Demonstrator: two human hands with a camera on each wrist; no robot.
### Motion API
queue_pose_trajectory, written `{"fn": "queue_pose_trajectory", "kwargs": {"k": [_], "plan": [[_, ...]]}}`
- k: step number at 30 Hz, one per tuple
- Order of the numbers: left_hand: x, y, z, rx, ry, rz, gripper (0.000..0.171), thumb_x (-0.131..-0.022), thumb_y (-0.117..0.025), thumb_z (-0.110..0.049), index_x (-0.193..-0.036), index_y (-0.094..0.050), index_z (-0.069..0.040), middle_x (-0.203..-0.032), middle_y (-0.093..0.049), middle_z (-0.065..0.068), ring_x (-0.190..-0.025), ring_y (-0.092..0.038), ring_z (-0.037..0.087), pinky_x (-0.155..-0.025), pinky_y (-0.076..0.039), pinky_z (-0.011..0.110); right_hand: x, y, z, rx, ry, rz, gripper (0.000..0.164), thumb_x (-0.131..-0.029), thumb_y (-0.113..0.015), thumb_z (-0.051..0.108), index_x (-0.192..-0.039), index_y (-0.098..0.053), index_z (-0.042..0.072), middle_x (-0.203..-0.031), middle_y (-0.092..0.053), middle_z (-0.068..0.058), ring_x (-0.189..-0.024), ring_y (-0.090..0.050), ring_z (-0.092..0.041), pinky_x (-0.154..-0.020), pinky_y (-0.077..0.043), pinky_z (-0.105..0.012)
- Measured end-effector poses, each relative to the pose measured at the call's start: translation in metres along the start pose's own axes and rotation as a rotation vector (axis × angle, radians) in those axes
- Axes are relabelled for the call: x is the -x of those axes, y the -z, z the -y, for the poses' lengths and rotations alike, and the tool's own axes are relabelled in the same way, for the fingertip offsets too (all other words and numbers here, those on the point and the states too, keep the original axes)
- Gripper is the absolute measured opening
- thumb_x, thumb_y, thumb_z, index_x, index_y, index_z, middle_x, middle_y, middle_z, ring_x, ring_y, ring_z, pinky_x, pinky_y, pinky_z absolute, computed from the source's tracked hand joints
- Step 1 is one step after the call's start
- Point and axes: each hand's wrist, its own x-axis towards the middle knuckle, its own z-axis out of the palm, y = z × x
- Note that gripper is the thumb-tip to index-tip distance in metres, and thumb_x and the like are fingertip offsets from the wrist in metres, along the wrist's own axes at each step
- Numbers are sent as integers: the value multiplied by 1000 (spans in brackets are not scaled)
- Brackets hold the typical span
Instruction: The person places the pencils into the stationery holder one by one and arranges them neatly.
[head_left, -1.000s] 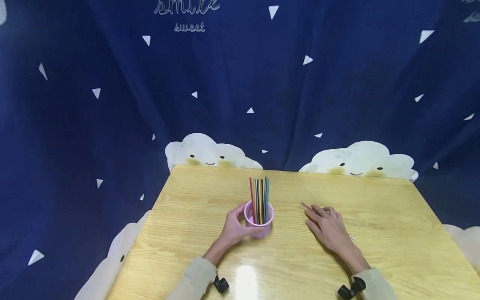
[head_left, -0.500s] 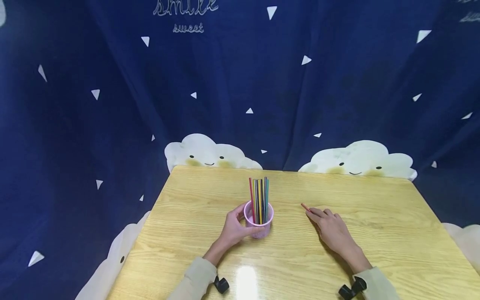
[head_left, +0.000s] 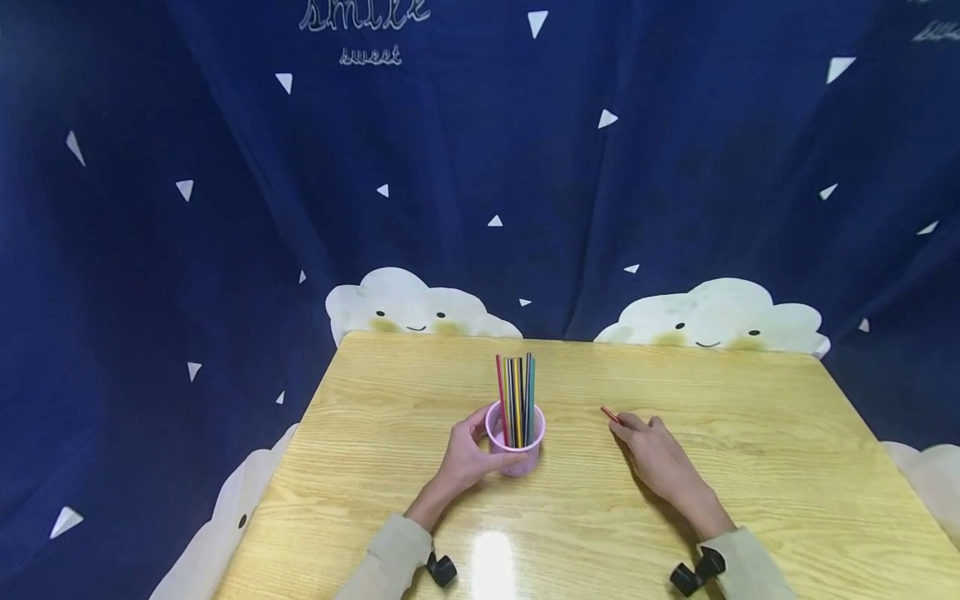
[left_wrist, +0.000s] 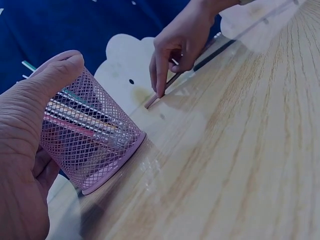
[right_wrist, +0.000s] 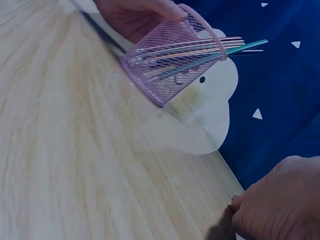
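Observation:
My left hand (head_left: 467, 457) curls round a pink mesh pen cup (head_left: 517, 460), with the thumb across its near side in the head view. Several thin coloured sticks (head_left: 514, 400) stand in the cup, among them red, yellow, black and teal ones. Off to the right, my right hand (head_left: 660, 462) pinches a thin red stick (head_left: 610, 414) low over the table. Only the stick's far end shows in the head view; the hand covers the rest. The left wrist view shows the fingers of the right hand (left_wrist: 182, 42) on the stick (left_wrist: 156, 100), close to the tabletop.
The wooden table (head_left: 570, 533) spreads under both hands. Behind it hangs a dark blue curtain (head_left: 465, 150) printed with white triangles and smiling clouds. A small black camera sits on each wrist (head_left: 441, 570).
The right hand has gone from lying over the stick with spread fingers to pinching it. The stick's near end no longer shows behind the hand. The left hand stays on the cup.

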Motion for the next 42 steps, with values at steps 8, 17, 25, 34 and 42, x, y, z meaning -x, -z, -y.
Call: {"fn": "queue_pose_trajectory", "kwargs": {"k": [8, 17, 25, 34, 42], "plan": [[-1, 0, 0, -19, -1, 0, 89, -68, -97, -5, -147, -57, -4, -141, -66, 11, -126, -65, 27, -113, -50, 41, -4, -6, 6, -142, -8, -60, 55, -85, -68, -15, -138, -66, 0, -132, -66, -20, -90, -59, -31, -73, -44, -39], [2, 0, 1, -16, 6, -3, 87, -68, -97, -5, -146, -58, -5, -140, -67, 11, -127, -64, 30, -114, -49, 47, -25, 13, 22, -495, 2, -342, 63, -74, -66, -24, -133, -68, -3, -135, -65, -17, -80, -60, -17, -63, -49, -27], [0, 0, 1, -36, -8, -2, 88, -70, -97, -9, -147, -56, -5, -141, -66, 10, -128, -64, 28, -114, -49, 43, -50, 49, 53, -810, -18, -582, 55, -75, -70, -23, -128, -69, -8, -133, -65, -23, -80, -67, -20, -70, -48, -15], [-1, 1, 2, -49, -21, -1, 88, -69, -97, -8, -147, -56, -3, -140, -66, 12, -127, -64, 27, -113, -50, 36, -84, 72, 89, -1038, 68, -814, 54, -71, -68, -32, -123, -65, -19, -130, -60, -33, -87, -68, -11, -73, -52, -21], [-1, 0, 2, -29, -18, -4, 88, -70, -97, -8, -147, -57, -5, -140, -67, 10, -126, -65, 28, -114, -49, 44, -98, 49, 107, -937, 71, -820, 47, -75, -74, -23, -121, -69, -15, -127, -62, -33, -80, -70, -28, -78, -50, -15]]}}
